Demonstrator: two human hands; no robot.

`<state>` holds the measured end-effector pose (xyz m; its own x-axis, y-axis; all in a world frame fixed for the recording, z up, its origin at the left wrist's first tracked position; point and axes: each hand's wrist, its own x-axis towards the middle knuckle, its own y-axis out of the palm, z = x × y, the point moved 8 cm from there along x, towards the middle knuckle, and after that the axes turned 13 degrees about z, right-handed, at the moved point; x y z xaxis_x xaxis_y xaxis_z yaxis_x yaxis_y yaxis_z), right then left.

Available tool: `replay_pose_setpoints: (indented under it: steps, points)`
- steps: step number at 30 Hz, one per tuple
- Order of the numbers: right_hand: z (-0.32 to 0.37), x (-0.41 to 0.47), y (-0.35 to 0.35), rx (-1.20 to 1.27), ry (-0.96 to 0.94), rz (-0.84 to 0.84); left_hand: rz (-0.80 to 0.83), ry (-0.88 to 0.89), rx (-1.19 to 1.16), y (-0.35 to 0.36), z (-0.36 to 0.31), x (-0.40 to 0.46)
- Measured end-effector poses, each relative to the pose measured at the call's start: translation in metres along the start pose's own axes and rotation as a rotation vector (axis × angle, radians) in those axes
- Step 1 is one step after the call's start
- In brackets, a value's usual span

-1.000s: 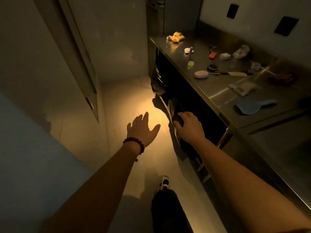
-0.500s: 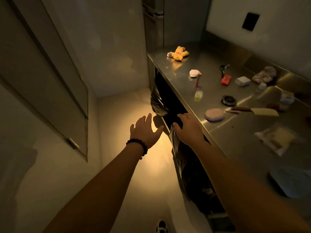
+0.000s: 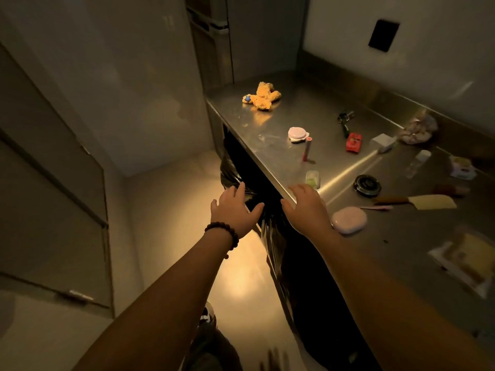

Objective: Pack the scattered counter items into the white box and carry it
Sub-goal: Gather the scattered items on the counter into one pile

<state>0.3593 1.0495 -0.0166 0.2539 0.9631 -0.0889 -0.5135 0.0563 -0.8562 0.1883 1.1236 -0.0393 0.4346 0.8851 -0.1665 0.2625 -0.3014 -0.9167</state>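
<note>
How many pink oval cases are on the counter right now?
2: one pink case near the counter's front edge beside the right hand, another farther back near the orange plush toy. Dim light may hide others.

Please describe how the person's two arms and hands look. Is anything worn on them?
Both forearms are bare, with no sleeves in view. The left hand has a bracelet of dark round beads at the wrist. The right hand wears nothing: no ring, watch or glove shows.
</note>
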Motion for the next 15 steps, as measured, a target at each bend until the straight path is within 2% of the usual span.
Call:
replay_pose_setpoints:
  steps: [8,15]
  points:
    - [-0.031,0.063,-0.012,0.030,0.268,-0.138,0.102,0.265,0.002,-0.012,-0.023,0.102]
    - [-0.030,0.075,-0.017,0.085,0.569,-0.265,0.231,0.520,0.092,-0.022,-0.050,0.178]
